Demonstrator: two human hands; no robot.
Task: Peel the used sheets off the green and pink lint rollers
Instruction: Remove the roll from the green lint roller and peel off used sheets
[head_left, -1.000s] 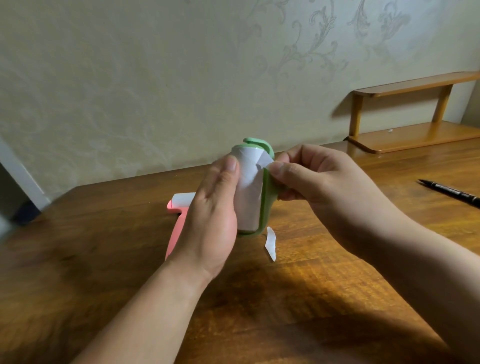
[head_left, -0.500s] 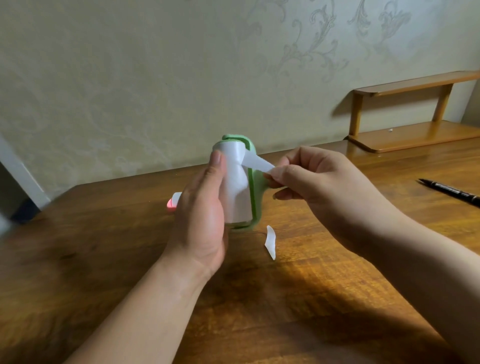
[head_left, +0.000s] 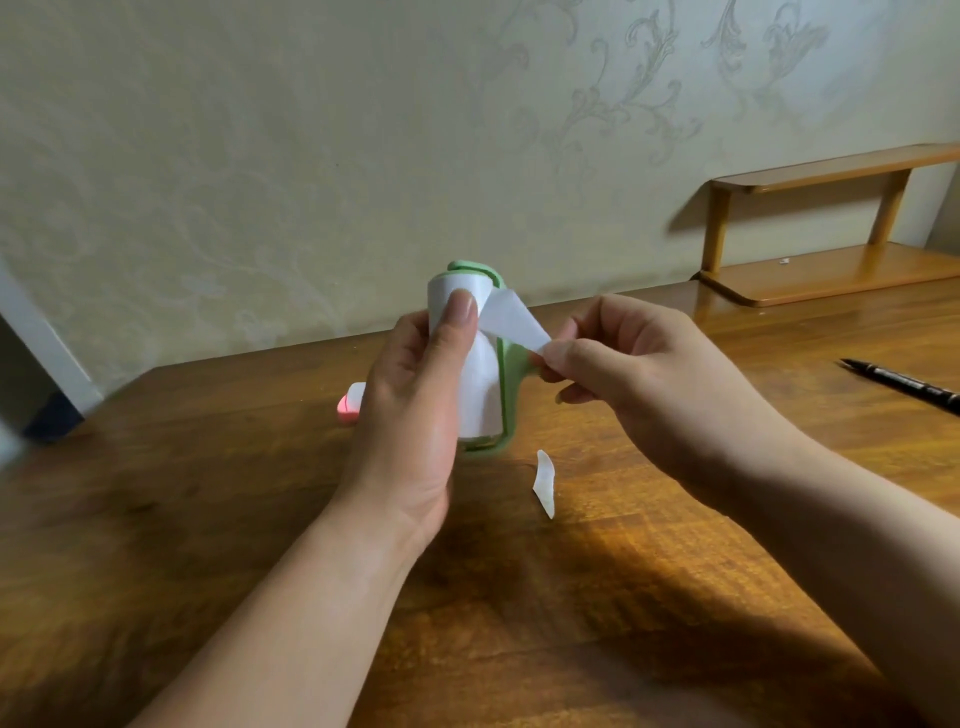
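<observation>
My left hand (head_left: 415, 410) grips the green lint roller (head_left: 506, 384) upright above the table, thumb pressed on its white paper roll (head_left: 480, 384). My right hand (head_left: 628, 379) pinches the corner of a white sheet (head_left: 511, 325) that is partly lifted off the roll and stretches to the right. The pink lint roller (head_left: 350, 404) lies on the table behind my left hand, mostly hidden.
A torn white paper strip (head_left: 544, 480) lies on the wooden table (head_left: 208, 493) below the roller. A black pen (head_left: 904, 384) lies at the right. A low wooden shelf (head_left: 831, 265) stands at the back right against the wall.
The roller has been raised and turned a little. My right hand has pulled the sheet's corner further away to the right, so a wider flap is free of the roll.
</observation>
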